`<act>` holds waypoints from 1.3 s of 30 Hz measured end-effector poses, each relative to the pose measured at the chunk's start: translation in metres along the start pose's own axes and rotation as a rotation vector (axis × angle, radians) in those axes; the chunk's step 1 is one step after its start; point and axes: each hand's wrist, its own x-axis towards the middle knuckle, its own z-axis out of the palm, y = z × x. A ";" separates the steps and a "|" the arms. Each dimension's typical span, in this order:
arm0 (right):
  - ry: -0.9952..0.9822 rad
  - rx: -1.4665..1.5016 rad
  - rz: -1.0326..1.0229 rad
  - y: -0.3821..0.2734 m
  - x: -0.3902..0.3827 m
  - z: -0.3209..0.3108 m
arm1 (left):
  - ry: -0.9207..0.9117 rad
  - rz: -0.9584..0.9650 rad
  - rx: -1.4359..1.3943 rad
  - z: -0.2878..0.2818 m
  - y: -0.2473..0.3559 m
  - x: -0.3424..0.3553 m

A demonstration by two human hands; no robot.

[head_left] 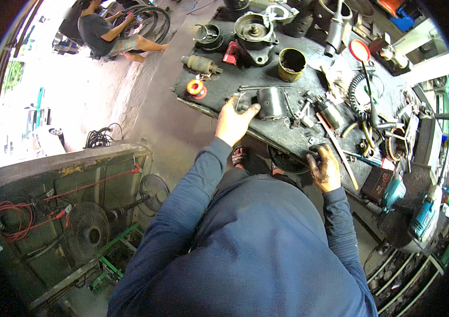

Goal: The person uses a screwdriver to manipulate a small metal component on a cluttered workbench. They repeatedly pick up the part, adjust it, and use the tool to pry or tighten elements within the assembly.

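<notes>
At the near edge of the dark workbench (208, 108), my left hand (235, 120) has its thumb and fingers curved around a small greyish piece, too hidden to name. Just right of that hand lies a black metal cylinder (272, 103), like a motor housing. My right hand (326, 168) is over the bench's front edge, fingers curled and blackened with grime; what they hold, if anything, is hidden. Near it lies a thin reddish-brown strip (338, 150). A spool of orange-red wire (196, 89) and an armature (202, 65) lie beyond my left hand.
Farther back are a round metal housing (256, 33), a yellowish tin (291, 64) and a red box (231, 53). A coiled black cord (359, 98) and teal power tools (426, 216) lie to the right. Another person (103, 31) sits by bicycle wheels at upper left.
</notes>
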 end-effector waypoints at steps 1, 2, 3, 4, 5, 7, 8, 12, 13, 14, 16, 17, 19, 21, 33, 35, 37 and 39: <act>0.007 0.002 -0.017 -0.003 0.004 0.001 | -0.035 -0.036 -0.088 -0.008 0.002 -0.010; 0.011 0.005 -0.031 -0.007 0.006 0.002 | -0.072 -0.075 -0.175 -0.018 0.010 -0.022; -0.006 0.009 -0.035 -0.012 0.009 0.001 | -0.069 -0.067 -0.161 -0.024 0.004 -0.029; -0.023 0.014 -0.037 -0.020 0.013 -0.001 | -0.069 -0.060 -0.148 -0.028 -0.005 -0.035; -0.039 0.017 -0.040 -0.025 0.018 -0.002 | -0.068 -0.052 -0.136 -0.032 -0.013 -0.037; 0.002 -0.023 -0.128 -0.027 0.024 0.003 | -0.045 -0.086 -0.193 -0.035 -0.026 -0.033; 0.024 -0.045 -0.168 -0.032 0.028 0.001 | -0.037 -0.103 -0.223 -0.035 -0.029 -0.030; 0.085 -0.108 -0.220 -0.046 0.050 -0.001 | 0.000 -0.067 -0.037 -0.038 -0.036 -0.011; 0.156 -0.165 -0.300 -0.051 0.056 0.000 | -0.029 -0.092 0.026 -0.038 -0.032 -0.008; 0.217 -0.180 -0.353 -0.047 0.067 0.008 | -0.022 -0.083 0.077 -0.037 -0.026 -0.003; 0.218 -0.181 -0.411 -0.083 0.088 0.003 | 0.001 -0.071 0.190 -0.036 -0.017 0.003; 0.274 -0.229 -0.478 -0.084 0.103 0.009 | -0.011 -0.084 0.188 -0.036 -0.007 0.005; 0.198 -0.244 -0.449 -0.104 0.124 0.005 | 0.028 -0.046 0.299 -0.035 -0.019 0.012; 0.159 -0.218 -0.471 -0.111 0.139 0.004 | 0.037 -0.043 0.392 -0.034 0.001 0.013; 0.226 -0.175 -0.407 -0.082 0.079 0.005 | 0.008 -0.100 0.472 -0.033 -0.036 0.021; 0.240 -0.166 -0.344 -0.057 0.063 -0.009 | 0.013 -0.033 0.511 -0.025 -0.023 0.016; 0.263 -0.184 -0.293 -0.037 0.047 -0.017 | -0.023 -0.046 0.501 -0.018 -0.019 0.015; 0.203 -0.163 -0.215 -0.019 0.030 -0.023 | -0.044 -0.055 0.488 -0.010 -0.031 0.017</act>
